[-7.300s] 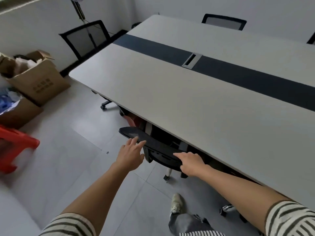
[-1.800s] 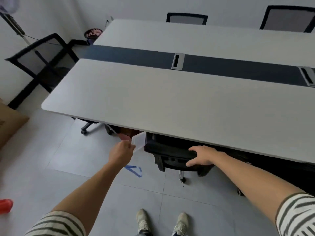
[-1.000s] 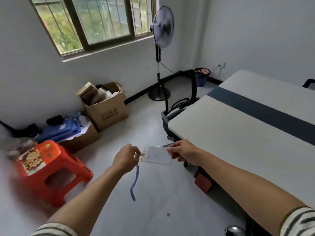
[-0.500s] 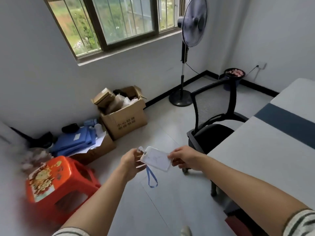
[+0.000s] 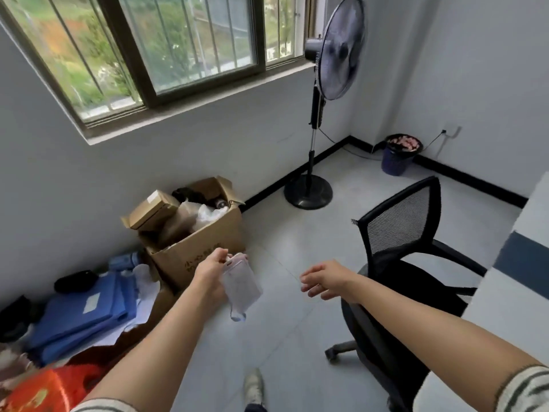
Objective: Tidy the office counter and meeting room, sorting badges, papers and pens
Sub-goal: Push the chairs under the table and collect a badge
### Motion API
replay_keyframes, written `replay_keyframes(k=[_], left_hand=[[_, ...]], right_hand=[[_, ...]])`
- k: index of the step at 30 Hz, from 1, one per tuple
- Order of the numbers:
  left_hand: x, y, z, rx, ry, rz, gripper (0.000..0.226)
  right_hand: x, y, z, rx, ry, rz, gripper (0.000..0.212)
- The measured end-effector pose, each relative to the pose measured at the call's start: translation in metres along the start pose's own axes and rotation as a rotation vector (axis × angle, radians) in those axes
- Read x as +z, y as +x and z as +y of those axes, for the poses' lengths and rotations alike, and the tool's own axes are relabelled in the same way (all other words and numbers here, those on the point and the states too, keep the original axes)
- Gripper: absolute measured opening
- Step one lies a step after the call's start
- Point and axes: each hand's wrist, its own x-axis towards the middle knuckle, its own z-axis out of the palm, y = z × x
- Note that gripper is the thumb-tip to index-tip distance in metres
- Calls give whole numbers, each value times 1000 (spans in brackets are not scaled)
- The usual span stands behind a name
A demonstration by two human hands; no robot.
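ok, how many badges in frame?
1. A clear badge holder hangs from the left hand, pinched at its top, in front of the cardboard box. The right hand holds nothing. Others may be hidden inside the box or among the blue folders.

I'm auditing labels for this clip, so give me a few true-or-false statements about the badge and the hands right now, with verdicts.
1. The left hand holds the badge holder by its top. True.
2. The right hand also grips the badge holder. False: it is open and apart from it.
3. The cardboard box is closed. False: its flaps are open, with things inside.
4. The fan stands beside the window. True.
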Motion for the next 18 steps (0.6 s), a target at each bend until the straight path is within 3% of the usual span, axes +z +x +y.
replay_keyframes(k=[6, 9, 12, 15, 18], left_hand=[[59, 103, 92, -53, 255, -145, 13], [109, 141, 122, -67, 412, -220, 14], [155, 180, 134, -72, 553, -291, 12], [202, 213, 136, -28, 713, -357, 8], [257, 248, 137, 54, 838, -414, 8]], right_hand=[[-76, 76, -32, 147, 216, 487, 2], [-120, 91, -42, 158, 284, 732, 13], [-157, 100, -38, 194, 296, 965, 5], [-193, 110, -32, 244, 265, 1068, 17], [-227, 132, -25, 288, 300, 1062, 39]])
